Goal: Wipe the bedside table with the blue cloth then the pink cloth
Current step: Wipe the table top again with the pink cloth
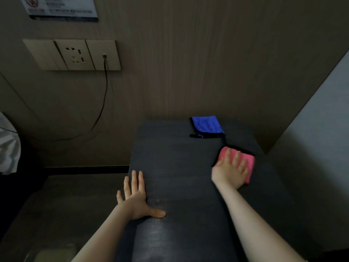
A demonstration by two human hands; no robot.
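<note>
1. Low and left of centre, the left hand (135, 197) lies flat and open on the left edge of the dark bedside table (179, 186), fingers spread, gripping nothing.
2. Right of centre, the right hand (229, 169) presses palm-down on the pink cloth (247, 163), fingers extended over it, near the table's right edge.
3. Farther back, the blue cloth (206, 125) lies folded by the wall (188, 63).
4. Upper left, a socket panel (72, 54) holds a black cable (103, 103).
</note>
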